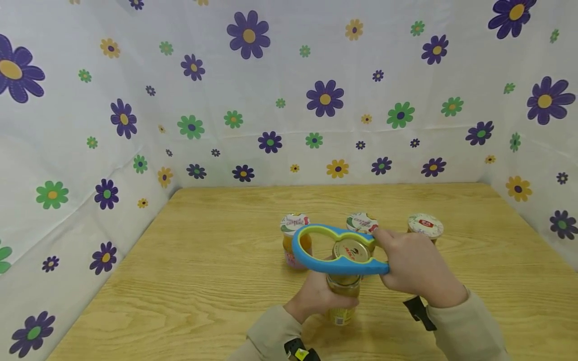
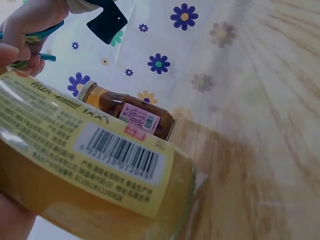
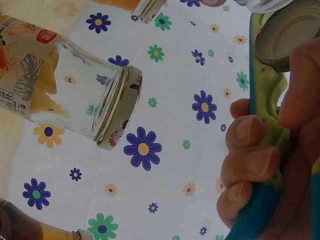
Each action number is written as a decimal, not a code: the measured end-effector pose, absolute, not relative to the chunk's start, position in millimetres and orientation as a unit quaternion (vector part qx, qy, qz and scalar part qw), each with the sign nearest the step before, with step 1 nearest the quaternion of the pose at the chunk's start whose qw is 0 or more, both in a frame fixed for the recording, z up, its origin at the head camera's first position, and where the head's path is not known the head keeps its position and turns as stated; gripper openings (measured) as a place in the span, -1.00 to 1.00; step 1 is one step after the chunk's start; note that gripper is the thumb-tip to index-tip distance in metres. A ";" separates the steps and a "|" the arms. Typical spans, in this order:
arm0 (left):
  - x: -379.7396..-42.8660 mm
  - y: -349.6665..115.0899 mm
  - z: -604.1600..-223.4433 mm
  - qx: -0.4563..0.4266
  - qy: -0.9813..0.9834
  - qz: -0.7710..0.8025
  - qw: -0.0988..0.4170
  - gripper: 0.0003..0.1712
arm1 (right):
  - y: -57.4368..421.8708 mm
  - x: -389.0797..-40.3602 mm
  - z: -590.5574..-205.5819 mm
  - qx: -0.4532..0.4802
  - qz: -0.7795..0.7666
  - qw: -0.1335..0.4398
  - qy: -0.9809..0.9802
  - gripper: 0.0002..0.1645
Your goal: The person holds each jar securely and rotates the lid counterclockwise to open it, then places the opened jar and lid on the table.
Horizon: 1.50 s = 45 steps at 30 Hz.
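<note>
My left hand (image 1: 317, 296) grips a glass jar (image 2: 100, 165) with a yellow label and barcode, amber inside. My right hand (image 1: 412, 261) holds a blue and lime-green jar opener (image 1: 340, 265) by its handles, fingers curled round one handle in the right wrist view. The opener's inner notches sit around a gold metal lid (image 1: 352, 249) above the jar's mouth. In the right wrist view the lid's hollow underside shows, apart from the glass rim (image 3: 262, 4). The jar is tilted in the left wrist view.
Close behind the opener stand a jar of orange fruit (image 1: 295, 245), a second patterned-lid jar (image 1: 361, 222) and a third jar (image 1: 425, 225) further right. They rest on a wooden table (image 1: 203, 250). A flowered cloth (image 1: 280, 75) encloses the back and sides.
</note>
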<state>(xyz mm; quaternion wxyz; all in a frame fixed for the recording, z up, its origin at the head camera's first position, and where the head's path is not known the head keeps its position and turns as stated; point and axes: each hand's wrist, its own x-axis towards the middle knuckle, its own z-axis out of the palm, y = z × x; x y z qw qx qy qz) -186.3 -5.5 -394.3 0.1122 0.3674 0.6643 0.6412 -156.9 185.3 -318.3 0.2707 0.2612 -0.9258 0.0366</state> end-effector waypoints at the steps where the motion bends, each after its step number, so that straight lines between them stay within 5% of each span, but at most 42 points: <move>1: -186.1 -5.2 -394.2 0.368 0.663 0.642 0.113 -0.23 | 185.5 -156.9 -318.2 0.256 0.037 0.265 -0.929 -0.59; 10: -179.9 -2.8 -377.6 0.421 0.626 0.650 0.094 -0.30 | 188.4 -160.0 -318.6 0.223 0.033 0.225 -0.948 -0.67; 18: -193.6 2.6 -398.9 0.426 0.632 0.641 0.086 -0.26 | 191.0 -159.2 -317.5 0.208 0.036 0.200 -0.957 -0.69; 34: -196.1 -19.1 -368.5 0.426 0.703 0.551 0.146 -0.20 | 194.7 -159.3 -314.3 0.183 0.038 0.173 -0.967 -0.69; 41: -219.6 -42.0 -374.8 0.437 0.722 0.494 0.209 -0.40 | 194.7 -158.3 -312.8 0.179 0.043 0.166 -0.969 -0.71; 45: -228.8 -57.7 -372.7 0.426 0.734 0.471 0.240 -0.33 | 194.2 -158.0 -312.9 0.177 0.045 0.162 -0.970 -0.71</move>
